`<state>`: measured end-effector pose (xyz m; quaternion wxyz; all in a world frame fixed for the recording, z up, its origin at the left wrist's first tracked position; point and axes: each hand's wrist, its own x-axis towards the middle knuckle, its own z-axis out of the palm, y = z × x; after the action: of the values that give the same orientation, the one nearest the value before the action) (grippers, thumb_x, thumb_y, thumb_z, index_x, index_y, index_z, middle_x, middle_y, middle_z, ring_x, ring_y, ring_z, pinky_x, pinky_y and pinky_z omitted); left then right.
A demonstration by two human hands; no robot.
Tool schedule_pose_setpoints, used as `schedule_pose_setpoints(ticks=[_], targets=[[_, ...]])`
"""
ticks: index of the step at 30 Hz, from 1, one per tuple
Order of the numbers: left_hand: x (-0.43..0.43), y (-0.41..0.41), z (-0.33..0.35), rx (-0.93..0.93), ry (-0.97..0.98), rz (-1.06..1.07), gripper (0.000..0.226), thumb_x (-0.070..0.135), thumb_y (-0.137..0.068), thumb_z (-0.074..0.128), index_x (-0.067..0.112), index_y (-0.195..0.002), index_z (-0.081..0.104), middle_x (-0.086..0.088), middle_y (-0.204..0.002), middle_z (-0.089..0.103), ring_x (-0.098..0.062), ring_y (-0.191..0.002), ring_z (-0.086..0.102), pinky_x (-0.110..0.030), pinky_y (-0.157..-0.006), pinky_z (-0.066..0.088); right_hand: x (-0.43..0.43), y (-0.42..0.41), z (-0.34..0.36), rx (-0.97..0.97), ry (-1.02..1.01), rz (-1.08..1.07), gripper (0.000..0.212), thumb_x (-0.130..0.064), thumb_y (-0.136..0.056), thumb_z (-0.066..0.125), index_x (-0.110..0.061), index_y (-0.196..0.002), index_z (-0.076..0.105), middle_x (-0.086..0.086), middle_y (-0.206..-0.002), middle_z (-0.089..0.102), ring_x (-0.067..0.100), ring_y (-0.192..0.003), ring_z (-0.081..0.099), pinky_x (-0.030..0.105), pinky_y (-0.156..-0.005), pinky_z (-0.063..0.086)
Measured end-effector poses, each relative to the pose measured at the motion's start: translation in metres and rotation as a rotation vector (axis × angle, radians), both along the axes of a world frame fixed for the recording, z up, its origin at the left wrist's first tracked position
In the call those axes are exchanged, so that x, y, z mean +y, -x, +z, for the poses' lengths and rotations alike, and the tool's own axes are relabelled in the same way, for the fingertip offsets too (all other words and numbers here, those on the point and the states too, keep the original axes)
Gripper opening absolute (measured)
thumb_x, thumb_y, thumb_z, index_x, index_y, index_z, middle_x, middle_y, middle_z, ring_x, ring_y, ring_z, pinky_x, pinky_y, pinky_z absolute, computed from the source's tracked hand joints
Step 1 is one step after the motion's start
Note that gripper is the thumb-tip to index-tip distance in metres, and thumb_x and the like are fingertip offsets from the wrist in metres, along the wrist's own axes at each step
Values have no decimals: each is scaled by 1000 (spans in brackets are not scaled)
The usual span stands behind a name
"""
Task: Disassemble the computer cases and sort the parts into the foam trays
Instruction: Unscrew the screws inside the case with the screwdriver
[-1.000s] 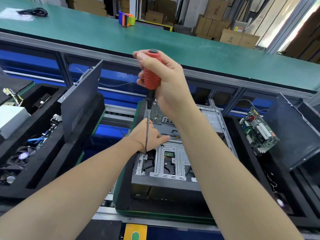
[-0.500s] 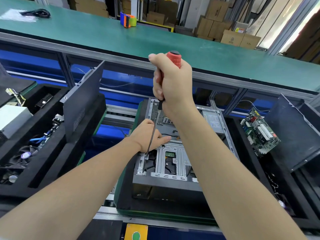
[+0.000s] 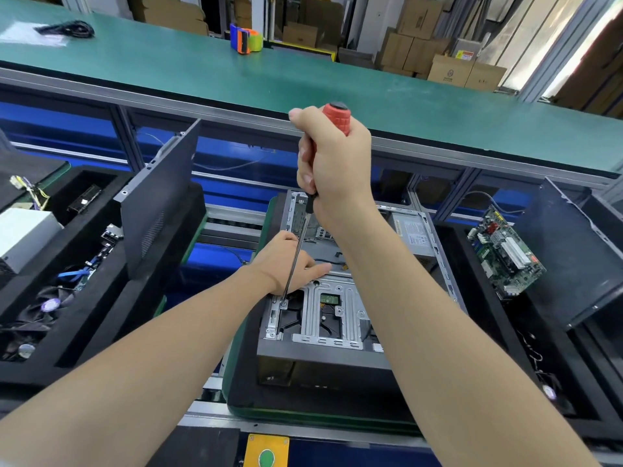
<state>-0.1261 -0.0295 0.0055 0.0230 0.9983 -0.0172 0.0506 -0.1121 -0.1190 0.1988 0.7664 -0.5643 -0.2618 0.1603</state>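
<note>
Here our right hand (image 3: pixel 337 163) has its fingers and thumb wrapped tight round the red handle of the screwdriver (image 3: pixel 333 119). The shaft runs down to a screw at the left edge of the silver bracket (image 3: pixel 333 311). Our left hand (image 3: pixel 286 264) rests on the metal just behind the tip. One finger lies straight and the rest are hidden, so we cannot tell whether they grip anything.

The open computer case (image 3: pixel 337 358) lies under both hands, seated in a green-rimmed pad (image 3: pixel 242 382). Inside it we see the bracket below our fingers and a grey power unit (image 3: pixel 414 234) beyond the right wrist.

Left of our fingers, a black foam tray (image 3: pixel 101 332) holds a white box (image 3: pixel 23 234), a blue cable (image 3: pixel 76 274) and dark fans (image 3: pixel 50 305), with a side panel (image 3: pixel 158 193) leaning on its edge. Right of our fingers, a second foam tray (image 3: pixel 505 348) holds a green circuit board (image 3: pixel 505 254) propped on a slant, with another side panel (image 3: pixel 566 251) standing beside it.

Beyond our fingers runs a green bench (image 3: pixel 303 79) carrying a coloured tape holder (image 3: pixel 244 38) and a black cord (image 3: pixel 67 28), with cardboard boxes (image 3: pixel 451 70) behind. Our right forearm covers part of the case interior.

We count one case, one screwdriver, two foam trays, two side panels and one circuit board.
</note>
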Motion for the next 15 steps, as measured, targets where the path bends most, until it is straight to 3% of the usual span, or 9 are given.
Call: schedule_pose_setpoints(ticks=[3, 11, 15], targets=[[1, 0, 0, 0, -14, -8, 78, 71, -85, -13, 27, -59, 46, 2, -53, 55, -1, -64, 37, -25, -97, 20, 0, -1, -1, 6, -4, -4, 32, -5, -94, 66, -10, -70, 45, 7, -57, 43, 18, -40, 30, 23, -41, 29], [1, 1, 2, 14, -55, -52, 85, 71, -87, -15, 27, -66, 54, 2, -54, 53, 1, -63, 34, -25, -92, 17, -1, -3, -3, -18, -22, 54, 36, -5, -95, 65, -11, -67, 44, 9, -57, 43, 20, -38, 28, 25, -42, 28], [5, 0, 5, 23, -61, -93, 80, 64, -100, 1, 26, -68, 63, 5, -66, 54, -9, -68, 47, -29, -97, 27, -1, -3, -3, -32, -28, 62, 39, -3, -96, 64, -11, -64, 43, 11, -56, 41, 19, -37, 27, 24, -43, 27]])
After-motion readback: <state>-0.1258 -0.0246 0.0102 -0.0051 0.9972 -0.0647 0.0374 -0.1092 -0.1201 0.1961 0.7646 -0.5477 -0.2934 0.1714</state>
